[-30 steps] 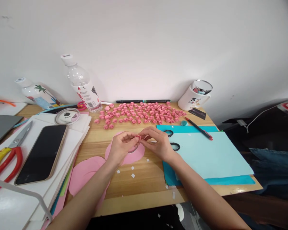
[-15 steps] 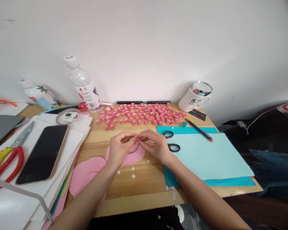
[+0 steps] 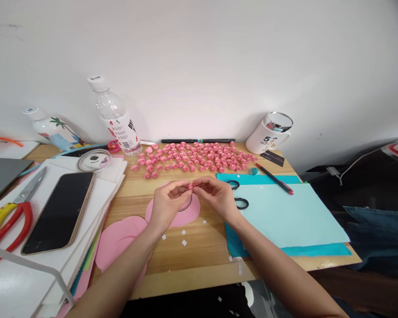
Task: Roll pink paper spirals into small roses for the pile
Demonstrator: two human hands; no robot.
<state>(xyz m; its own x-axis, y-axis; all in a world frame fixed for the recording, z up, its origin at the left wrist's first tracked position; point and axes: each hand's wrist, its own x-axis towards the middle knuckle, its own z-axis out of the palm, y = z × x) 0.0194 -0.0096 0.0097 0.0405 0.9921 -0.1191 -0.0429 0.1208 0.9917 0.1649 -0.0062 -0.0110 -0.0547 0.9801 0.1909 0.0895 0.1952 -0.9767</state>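
Note:
Between the fingertips of both hands is a small rolled pink paper rose (image 3: 191,187). My left hand (image 3: 168,198) pinches it from the left, and my right hand (image 3: 218,196) pinches it from the right. Under them on the table lies a pink paper piece (image 3: 194,212) with a grey ring, partly covered by my left hand. More pink paper pieces (image 3: 119,238) lie beside my left forearm. Behind the hands, many finished-looking pink paper roses (image 3: 185,159) are spread along the wall. Black scissor handles (image 3: 241,203) stick out just right of my right hand.
Light blue paper (image 3: 292,216) over teal sheets, a pen (image 3: 275,179) and a white mug (image 3: 268,134) are at right. At left stand a phone (image 3: 59,212), red-yellow scissors (image 3: 16,216) and a clear bottle (image 3: 117,117). Small white squares (image 3: 184,242) dot the table (image 3: 185,269).
My fingers have shifted slightly around the paper rose, which now shows more plainly as a coil between them. The hands stay in nearly the same place.

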